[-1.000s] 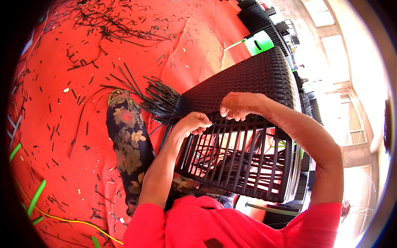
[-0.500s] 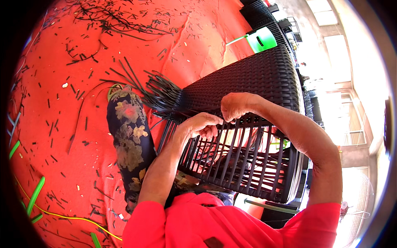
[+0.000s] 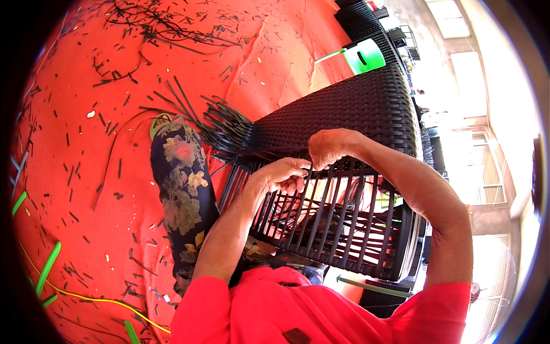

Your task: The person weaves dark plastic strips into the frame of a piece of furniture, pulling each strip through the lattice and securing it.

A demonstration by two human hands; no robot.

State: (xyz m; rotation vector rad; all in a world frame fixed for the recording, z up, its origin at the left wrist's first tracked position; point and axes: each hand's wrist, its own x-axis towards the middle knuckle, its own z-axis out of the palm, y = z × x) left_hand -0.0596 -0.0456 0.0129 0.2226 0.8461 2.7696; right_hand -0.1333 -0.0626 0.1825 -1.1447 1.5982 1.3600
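A dark brown woven furniture frame (image 3: pixel 344 112) lies tilted in front of me, with one densely woven face and one open face of spaced strips (image 3: pixel 338 221). At the edge between these faces, my left hand (image 3: pixel 285 175) pinches a dark weaving strip between thumb and forefinger, the other fingers curled. Close beside it, my right hand (image 3: pixel 330 147) is bent down at the wrist, fingers closed at the same strip; its fingertips are partly hidden. Loose strip ends (image 3: pixel 229 126) fan out from the left end of the frame, beyond my left hand.
Red sheeting (image 3: pixel 189 69) covers the floor, scattered with short dark offcuts and a tangle of strips (image 3: pixel 149 34). My patterned trouser leg (image 3: pixel 183 183) is left of the frame. A green-and-white stool-like object (image 3: pixel 364 56) stands behind it. Green tubes (image 3: pixel 48 269) and a yellow cord (image 3: pixel 109 300) lie lower left.
Both hands stay together at the same edge of the frame, with only a very slight shift of the fingers. The whole view has moved a little.
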